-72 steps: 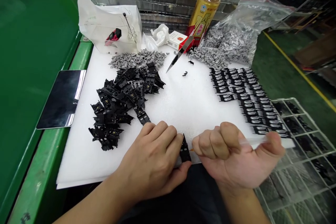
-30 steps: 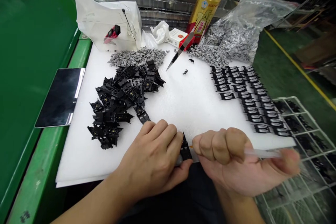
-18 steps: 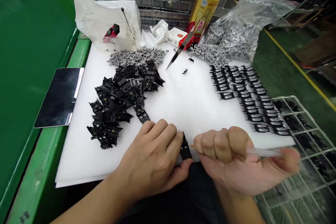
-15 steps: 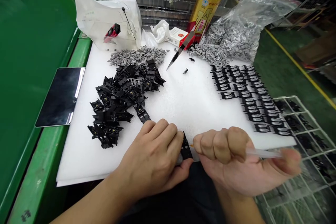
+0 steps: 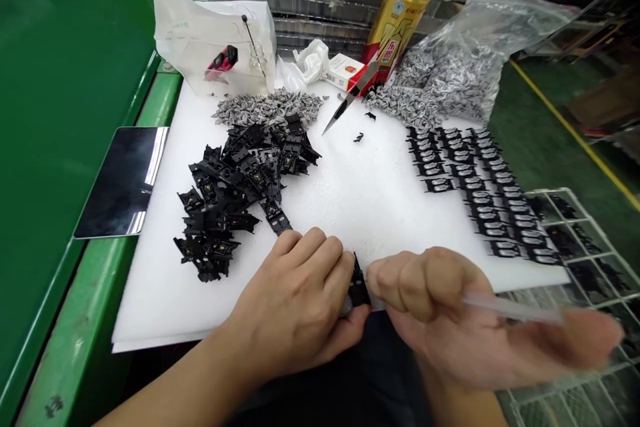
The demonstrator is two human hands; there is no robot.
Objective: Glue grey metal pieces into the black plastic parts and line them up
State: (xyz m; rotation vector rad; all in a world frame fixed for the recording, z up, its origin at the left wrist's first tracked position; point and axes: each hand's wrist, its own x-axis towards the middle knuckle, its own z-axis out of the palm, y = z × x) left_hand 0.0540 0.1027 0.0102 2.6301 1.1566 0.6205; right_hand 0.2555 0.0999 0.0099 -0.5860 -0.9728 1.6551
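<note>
We pinch a black plastic part [image 5: 358, 288] in our left hand [image 5: 293, 300] at the near edge of a white foam sheet [image 5: 380, 213], as our blurred right hand [image 5: 450, 320] swings outward, fist closed on a clear plastic stick [image 5: 515, 309].

A small black plastic part [image 5: 358, 288] stands almost upright at the near edge of the white foam sheet [image 5: 380, 227], and a thin clear plastic stick [image 5: 515, 309], blurred, sits in the right hand [image 5: 450, 320].
</note>
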